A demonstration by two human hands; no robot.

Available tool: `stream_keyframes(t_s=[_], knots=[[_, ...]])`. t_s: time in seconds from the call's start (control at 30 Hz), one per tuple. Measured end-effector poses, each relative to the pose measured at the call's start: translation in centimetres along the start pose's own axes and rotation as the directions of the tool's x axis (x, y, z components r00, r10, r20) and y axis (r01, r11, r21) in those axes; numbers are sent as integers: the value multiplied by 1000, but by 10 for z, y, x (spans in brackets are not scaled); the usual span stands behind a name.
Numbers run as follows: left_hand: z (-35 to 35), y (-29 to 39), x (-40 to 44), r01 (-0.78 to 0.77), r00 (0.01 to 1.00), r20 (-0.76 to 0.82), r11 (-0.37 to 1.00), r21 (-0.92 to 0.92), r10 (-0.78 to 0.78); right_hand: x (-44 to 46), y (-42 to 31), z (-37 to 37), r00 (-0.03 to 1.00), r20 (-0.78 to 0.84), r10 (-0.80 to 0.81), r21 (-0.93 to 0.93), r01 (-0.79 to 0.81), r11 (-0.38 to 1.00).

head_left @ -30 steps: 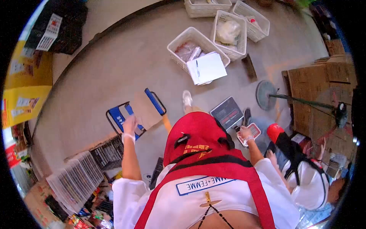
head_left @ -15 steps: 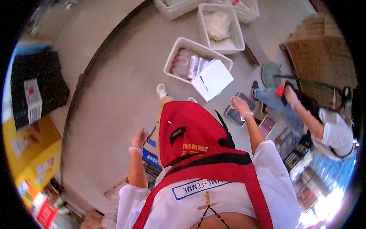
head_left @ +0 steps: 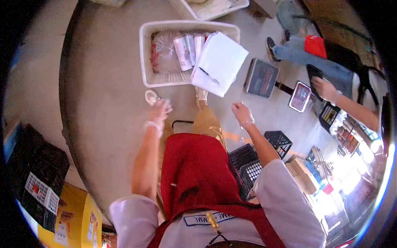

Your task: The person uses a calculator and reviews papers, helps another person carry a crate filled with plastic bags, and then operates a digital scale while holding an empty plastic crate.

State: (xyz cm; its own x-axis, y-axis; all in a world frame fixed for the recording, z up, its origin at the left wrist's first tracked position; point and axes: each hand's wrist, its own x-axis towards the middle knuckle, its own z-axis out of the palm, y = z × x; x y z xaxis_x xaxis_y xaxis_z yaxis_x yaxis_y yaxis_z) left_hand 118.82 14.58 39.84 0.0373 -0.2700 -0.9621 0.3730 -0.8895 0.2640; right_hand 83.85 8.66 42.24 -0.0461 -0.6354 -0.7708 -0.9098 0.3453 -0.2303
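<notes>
My left hand (head_left: pixel 159 112) is in front of my left leg, near the white shoe (head_left: pixel 152 98). Its fingers are curled in, slightly blurred, with nothing seen in them. My right hand (head_left: pixel 242 114) hangs loosely closed to the right of my knees, with nothing visible in it. Both hands wear clear thin gloves. Ahead of them a white plastic basket (head_left: pixel 145 78) holds a clear bag (head_left: pixel 165 46) and several printed rolls (head_left: pixel 182 53). White paper sheets (head_left: pixel 225 58) with a pen (head_left: pixel 209 76) lie over the basket's right corner. Neither hand touches the basket.
A floor scale (head_left: pixel 261 78) with its display (head_left: pixel 300 96) lies right of the basket. Further right stands a co-worker, whose hand (head_left: pixel 326 89) holds a dark flat object (head_left: pixel 313 78). Black crates (head_left: pixel 278 144) stand by my right side, yellow boxes (head_left: pixel 74 215) at lower left.
My view has turned and moved closer to the basket with the paper. Both my hands now show higher in the view, the left one swung forward. The co-worker's hand appears lower.
</notes>
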Motion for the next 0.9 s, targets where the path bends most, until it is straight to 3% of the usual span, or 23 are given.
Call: stream_keyframes(t_s=[0.03, 0.1, 0.17, 0.2, 0.27, 0.3, 0.37, 0.4, 0.53, 0.63, 0.73, 0.8, 0.87, 0.9], knots=[[33, 4, 2, 39, 998, 57, 998, 51, -42, 28, -15, 11, 1000, 14, -20, 47, 20, 999], [79, -38, 66, 132, 986, 101, 991, 3, -132, 92, -39, 27, 990, -14, -142, -92, 141, 986], [130, -54, 84, 136, 991, 25, 989, -50, -135, 147, -47, 50, 973, -30, -229, -281, 212, 936], [146, -65, 106, 151, 989, 13, 987, -58, -150, 170, -52, 58, 973, -10, -229, -281, 217, 935], [173, -90, 150, 192, 981, -5, 975, -112, -194, 199, -57, 68, 954, 101, -284, -564, 290, 773], [184, -88, 152, 200, 979, -14, 972, -126, -204, 207, -52, 77, 950, 119, -287, -567, 303, 766], [202, -68, 145, -79, 979, -194, 990, -121, 54, 221, -41, 88, 931, 147, -334, -649, 346, 677], [207, -67, 165, 32, 919, -390, 999, -44, -47, 226, -35, 91, 926, 160, -341, -651, 358, 669], [217, -79, 184, -34, 939, -342, 976, -217, -44, 221, -20, 99, 915, 176, -363, -682, 379, 626], [218, -78, 203, 79, 975, -146, 869, -489, -170, 212, -9, 98, 898, 227, -377, -726, 414, 549], [224, -82, 208, 143, 954, -192, 913, -382, -230, 202, 0, 94, 873, 277, -401, -666, 475, 575], [226, -87, 210, -88, 940, -339, 939, -334, -33, 193, 7, 88, 732, 54, -679, -468, 619, 630], [222, -85, 208, -63, 943, -329, 952, -300, -41, 197, 34, 84, 647, -168, -744, -573, 550, 608], [221, -81, 206, -45, 945, -324, 962, -268, -46, 200, 41, 82, 696, -443, -565, -226, 523, 822]])
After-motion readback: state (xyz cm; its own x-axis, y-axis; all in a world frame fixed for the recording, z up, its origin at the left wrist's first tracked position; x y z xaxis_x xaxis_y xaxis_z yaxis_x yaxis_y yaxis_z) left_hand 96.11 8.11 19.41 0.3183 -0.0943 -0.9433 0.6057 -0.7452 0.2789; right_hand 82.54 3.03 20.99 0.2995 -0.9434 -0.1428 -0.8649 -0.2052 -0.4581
